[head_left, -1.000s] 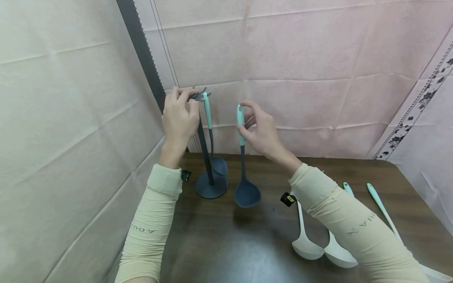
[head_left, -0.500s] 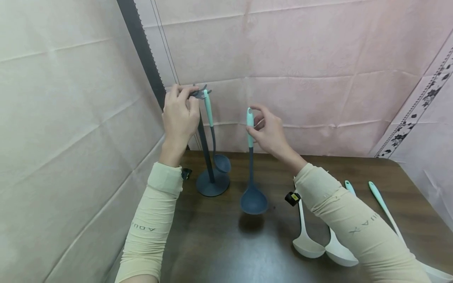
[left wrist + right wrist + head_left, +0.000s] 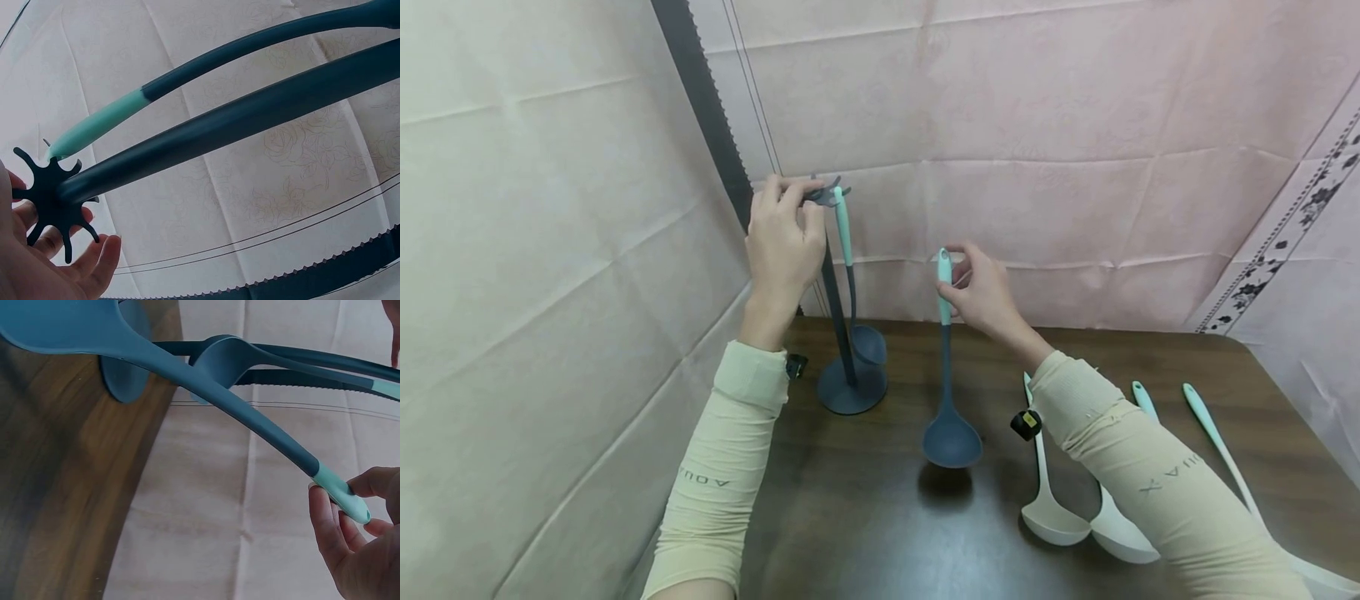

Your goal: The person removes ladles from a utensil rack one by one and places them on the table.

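Observation:
My right hand (image 3: 985, 292) pinches the mint handle of a dark blue ladle (image 3: 951, 437) between thumb and fingers. The ladle hangs nearly upright, bowl down, just above the table with its shadow below. My left hand (image 3: 784, 242) holds the hooked top of a dark blue utensil stand (image 3: 852, 392); in the left wrist view its fingers curl about the hook wheel (image 3: 53, 200). A second dark blue ladle (image 3: 868, 344) with a mint handle hangs from one hook, right of the pole. In the right wrist view the held ladle (image 3: 244, 419) crosses in front of it.
Under and beside my right forearm lie several white ladles with mint handles on the wooden table (image 3: 850, 517), including one white ladle (image 3: 1054, 521) near the wrist. A cloth-covered wall (image 3: 1037, 125) rises behind the table and another cloth (image 3: 550, 292) on the left.
My right hand has moved right and lower with the ladle, away from the stand, and the ladle's bowl has come nearer the viewer. My left hand has stayed at the stand's top.

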Motion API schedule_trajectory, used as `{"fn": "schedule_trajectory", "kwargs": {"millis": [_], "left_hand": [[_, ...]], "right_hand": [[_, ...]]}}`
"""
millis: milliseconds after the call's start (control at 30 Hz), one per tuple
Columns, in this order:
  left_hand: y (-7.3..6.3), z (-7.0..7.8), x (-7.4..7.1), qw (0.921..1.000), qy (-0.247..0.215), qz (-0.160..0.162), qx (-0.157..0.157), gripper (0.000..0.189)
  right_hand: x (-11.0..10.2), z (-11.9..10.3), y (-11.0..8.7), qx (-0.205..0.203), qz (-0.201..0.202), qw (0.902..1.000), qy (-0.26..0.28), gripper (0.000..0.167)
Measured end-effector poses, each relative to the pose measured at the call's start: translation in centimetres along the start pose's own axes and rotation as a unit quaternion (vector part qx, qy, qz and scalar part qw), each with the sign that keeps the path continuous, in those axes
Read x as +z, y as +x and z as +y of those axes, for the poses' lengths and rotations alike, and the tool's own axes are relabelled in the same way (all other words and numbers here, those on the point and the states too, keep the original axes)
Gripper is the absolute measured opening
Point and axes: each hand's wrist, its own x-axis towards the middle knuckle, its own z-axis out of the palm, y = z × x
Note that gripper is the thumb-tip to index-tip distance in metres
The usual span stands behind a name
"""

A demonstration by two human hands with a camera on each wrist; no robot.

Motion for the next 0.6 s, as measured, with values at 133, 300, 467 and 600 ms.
{"fn": "schedule_trajectory", "kwargs": {"millis": [133, 300, 467, 600], "left_hand": [[0.0, 0.0, 0.0, 1.0, 0.001, -0.001, -0.002, 0.047], [0.0, 0.0, -0.1, 1.0, 0.002, -0.002, -0.004, 0.047], [-0.1, 0.0, -0.1, 1.0, 0.003, -0.002, -0.004, 0.047], [0.0, 0.0, -0.1, 1.0, 0.003, -0.001, -0.003, 0.046]], "right_hand": [[0.2, 0.8, -0.1, 0.013, 0.001, 0.9999, -0.007, 0.059], [0.4, 1.7, -0.3, 0.026, -0.008, 0.9995, -0.014, 0.06], [0.4, 2.4, -0.4, 0.036, -0.014, 0.9991, -0.019, 0.059], [0.4, 2.9, -0.6, 0.046, -0.02, 0.9984, -0.024, 0.06]]}}
